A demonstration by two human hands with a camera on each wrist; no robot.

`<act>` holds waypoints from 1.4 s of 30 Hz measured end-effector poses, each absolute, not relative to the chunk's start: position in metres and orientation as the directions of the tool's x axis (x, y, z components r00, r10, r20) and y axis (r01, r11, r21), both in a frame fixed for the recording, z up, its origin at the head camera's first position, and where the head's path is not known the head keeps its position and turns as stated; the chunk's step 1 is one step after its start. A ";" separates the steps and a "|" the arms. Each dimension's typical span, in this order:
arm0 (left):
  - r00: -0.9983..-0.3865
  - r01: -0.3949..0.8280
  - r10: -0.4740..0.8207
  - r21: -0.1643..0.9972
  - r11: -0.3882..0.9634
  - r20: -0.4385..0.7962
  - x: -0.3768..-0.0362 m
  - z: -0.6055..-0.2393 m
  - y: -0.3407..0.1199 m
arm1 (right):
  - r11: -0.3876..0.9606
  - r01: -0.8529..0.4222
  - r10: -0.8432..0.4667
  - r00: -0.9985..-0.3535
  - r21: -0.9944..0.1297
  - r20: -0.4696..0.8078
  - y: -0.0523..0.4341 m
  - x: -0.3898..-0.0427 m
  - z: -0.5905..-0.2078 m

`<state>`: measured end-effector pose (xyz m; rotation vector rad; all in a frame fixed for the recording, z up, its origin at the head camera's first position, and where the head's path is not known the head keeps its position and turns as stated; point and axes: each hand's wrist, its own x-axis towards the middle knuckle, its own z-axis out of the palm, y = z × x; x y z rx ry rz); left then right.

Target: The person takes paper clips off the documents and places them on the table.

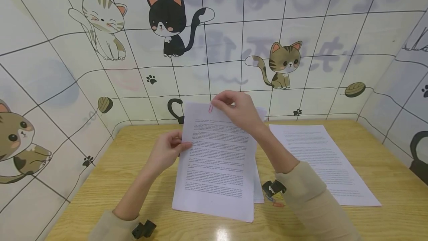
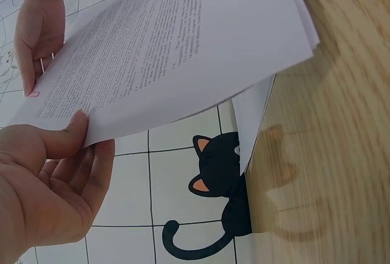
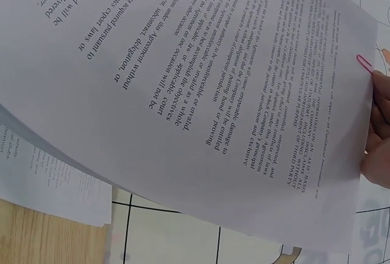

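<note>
A sheaf of printed paper [image 1: 214, 155] is held up, tilted, over the wooden table. My left hand [image 1: 165, 150] pinches its left edge, thumb on the printed face and fingers behind, as the left wrist view shows. At the top edge, my right hand [image 1: 239, 111] pinches the sheaf together with a pink paper clip [image 1: 210, 108]. The looped end of the clip [image 3: 364, 63] lies over the front of the page in the right wrist view. More than one sheet edge shows at the corner in the left wrist view.
Another printed sheet [image 1: 317, 163] lies on the table [image 1: 110, 181] to the right. Other paper [image 1: 259, 187] shows from behind the held sheaf. Beside my right sleeve lie a red paper clip [image 1: 278, 205] and other small clips. A cat-patterned wall [image 1: 224, 47] stands behind the table.
</note>
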<state>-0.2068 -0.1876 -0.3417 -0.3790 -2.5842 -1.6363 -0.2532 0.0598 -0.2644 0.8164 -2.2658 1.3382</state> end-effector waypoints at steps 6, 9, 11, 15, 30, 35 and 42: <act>-0.970 0.231 0.171 0.876 0.424 0.173 -0.205 -0.340 -0.187 | 0.370 -0.655 -0.257 -0.754 -0.659 0.604 0.058 -0.252 -0.266; -0.968 0.238 0.173 0.871 0.429 0.180 -0.204 -0.338 -0.186 | 0.368 -0.652 -0.242 -0.756 -0.663 0.609 0.057 -0.252 -0.267; -0.968 0.242 0.171 0.870 0.429 0.186 -0.203 -0.338 -0.186 | 0.364 -0.651 -0.232 -0.756 -0.666 0.612 0.057 -0.252 -0.268; -0.967 0.247 0.166 0.869 0.428 0.193 -0.203 -0.337 -0.185 | 0.351 -0.668 -0.218 -0.740 -0.657 0.636 0.058 -0.253 -0.269; -0.974 0.218 0.160 0.873 0.436 0.163 -0.205 -0.340 -0.187 | 0.304 -0.653 -0.155 -0.753 -0.694 0.640 0.074 -0.254 -0.267; -0.975 0.210 0.157 0.874 0.439 0.155 -0.206 -0.340 -0.189 | 0.239 -0.670 -0.159 -0.741 -0.702 0.653 0.081 -0.252 -0.266; -0.973 0.217 0.165 0.874 0.435 0.160 -0.206 -0.340 -0.189 | 0.220 -0.704 -0.174 -0.710 -0.676 0.683 0.094 -0.248 -0.266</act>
